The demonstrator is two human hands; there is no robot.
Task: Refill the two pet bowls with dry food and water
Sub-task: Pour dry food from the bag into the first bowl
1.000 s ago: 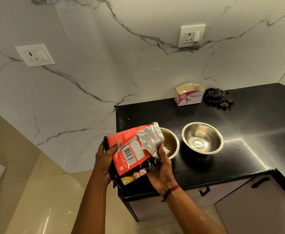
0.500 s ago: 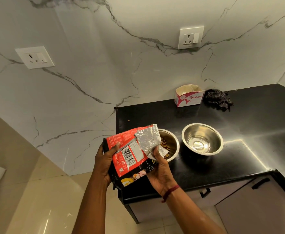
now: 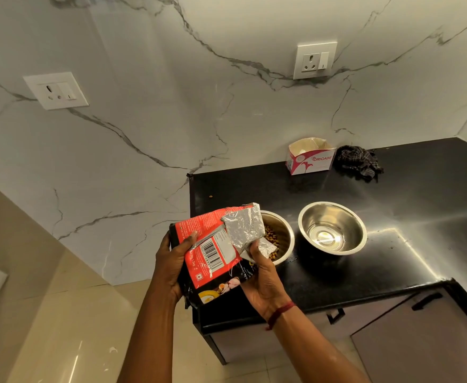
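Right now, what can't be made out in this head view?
Head view:
- Left round steel bowl: red-and-black foil food bag hides its left part, so kibble level unknown.
- Right round steel bowl: glare; water or dry, unclear.
- Bag's small print: too small.
- Left hand: fingers behind bag.

Both bare forearms reach up from the lower edge and converge toward the middle. The left hand (image 3: 171, 262) grips the food bag (image 3: 213, 261) by its left side, with the thumb laid across the front and the fingers hidden behind. The right hand (image 3: 265, 283) holds the bag's right side from below, inner wrist toward the camera and thumb raised against the foil flap.
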